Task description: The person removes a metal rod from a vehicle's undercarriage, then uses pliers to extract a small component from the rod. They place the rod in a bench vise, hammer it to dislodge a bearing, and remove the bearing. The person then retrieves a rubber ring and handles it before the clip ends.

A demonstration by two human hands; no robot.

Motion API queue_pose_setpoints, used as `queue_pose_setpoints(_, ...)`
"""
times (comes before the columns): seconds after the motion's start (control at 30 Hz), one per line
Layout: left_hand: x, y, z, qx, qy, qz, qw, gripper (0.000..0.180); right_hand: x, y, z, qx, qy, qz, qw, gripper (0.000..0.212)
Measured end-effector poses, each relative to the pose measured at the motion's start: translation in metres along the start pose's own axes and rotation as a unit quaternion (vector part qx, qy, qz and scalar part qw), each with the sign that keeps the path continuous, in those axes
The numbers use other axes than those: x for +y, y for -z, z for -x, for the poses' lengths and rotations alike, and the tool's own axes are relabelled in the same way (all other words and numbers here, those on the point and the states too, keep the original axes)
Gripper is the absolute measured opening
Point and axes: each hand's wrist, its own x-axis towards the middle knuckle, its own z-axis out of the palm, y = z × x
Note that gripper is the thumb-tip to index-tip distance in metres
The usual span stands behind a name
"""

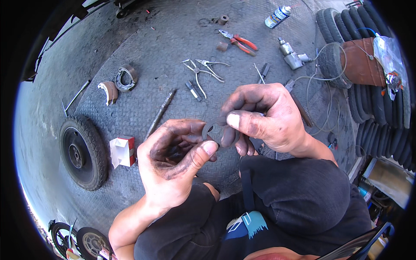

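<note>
A thin dark ring (207, 128) is held up between my two hands, above my knees. My left hand (171, 162) pinches its left side between thumb and fingertips. On the other side my right hand (268, 115) grips it, the thumb laid over the upper edge and the fingers behind. Part of the ring is hidden by the fingers, and I cannot make out its material. Both hands are stained with black grease. Past them on the floor lie circlip pliers (197, 70), a small dark tube (193, 91) and a long metal bar (162, 112).
Red-handled pliers (245, 44), a spray can (277, 17) and an air impact wrench (291, 54) with a hose lie farther off. Leftward are brake shoes (110, 92), a tyred wheel (74, 151) and an opened red-and-white box (125, 151). Stacked tyres (379, 106) line the right side.
</note>
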Motion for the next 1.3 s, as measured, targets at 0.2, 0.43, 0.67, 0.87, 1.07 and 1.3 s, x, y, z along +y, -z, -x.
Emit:
queue_pose_setpoints(0.2, 0.004, 0.002, 0.003, -0.003, -0.005, -0.06, 0.998, 0.026, -0.008, -0.003, -0.001, -0.018, -0.03, 0.041, 0.999, 0.029)
queue_pose_setpoints(0.43, 0.001, 0.002, 0.001, -0.025, -0.018, -0.082, 0.996, 0.024, -0.004, -0.011, -0.009, 0.017, -0.003, 0.113, 0.993, 0.037)
queue_pose_setpoints(0.67, 0.005, -0.004, 0.003, -0.05, 0.076, -0.042, 0.995, 0.023, 0.002, -0.011, -0.012, 0.017, -0.027, 0.1, 0.994, 0.063)
queue_pose_setpoints(0.87, 0.008, -0.002, -0.002, -0.058, 0.081, -0.034, 0.994, 0.024, 0.004, -0.01, -0.006, 0.055, -0.044, 0.02, 0.997, 0.06)
queue_pose_setpoints(1.07, 0.007, -0.002, -0.003, -0.056, 0.063, -0.03, 0.996, 0.023, 0.007, -0.006, -0.007, 0.041, -0.035, 0.014, 0.998, 0.058)
queue_pose_setpoints(1.3, 0.006, -0.001, -0.002, -0.045, 0.07, -0.03, 0.996, 0.023, 0.005, -0.004, -0.007, 0.03, -0.004, 0.054, 0.998, 0.053)
